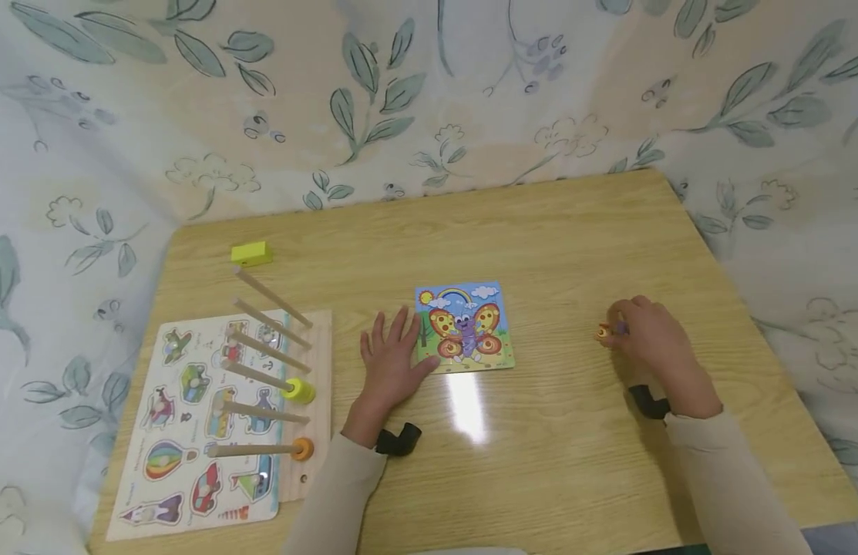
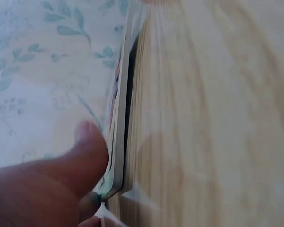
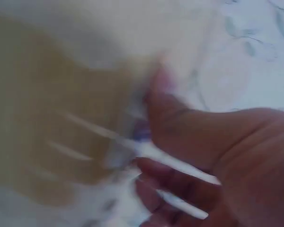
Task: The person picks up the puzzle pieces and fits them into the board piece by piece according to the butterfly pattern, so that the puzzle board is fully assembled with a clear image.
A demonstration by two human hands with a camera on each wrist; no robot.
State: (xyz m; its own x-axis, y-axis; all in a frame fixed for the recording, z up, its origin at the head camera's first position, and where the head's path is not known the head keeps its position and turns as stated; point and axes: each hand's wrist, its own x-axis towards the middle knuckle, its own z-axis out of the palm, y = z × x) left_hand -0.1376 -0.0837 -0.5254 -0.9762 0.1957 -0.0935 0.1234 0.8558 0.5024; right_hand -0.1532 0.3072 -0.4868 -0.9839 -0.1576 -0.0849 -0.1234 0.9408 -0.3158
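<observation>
A square butterfly puzzle (image 1: 465,325) lies on the wooden table, its picture showing a purple butterfly, a rainbow and a sun. My left hand (image 1: 392,362) rests at its left edge with fingers spread, the thumb over the lower left corner. In the left wrist view the thumb (image 2: 87,158) lies against the puzzle's thin edge (image 2: 120,137). Further right, my right hand (image 1: 654,339) pinches a small red, yellow and purple puzzle piece (image 1: 603,332) between thumb and fingers, partly hidden by them. The right wrist view is blurred, with the right hand (image 3: 199,156) curled.
To the left lies a board of vehicle pictures (image 1: 140,470). Overlapping its right side is a wooden peg stand (image 1: 321,416) with slanting rods, a yellow ring (image 1: 300,391) and an orange ring (image 1: 303,449). A yellow block (image 1: 251,253) sits near the table's back left corner.
</observation>
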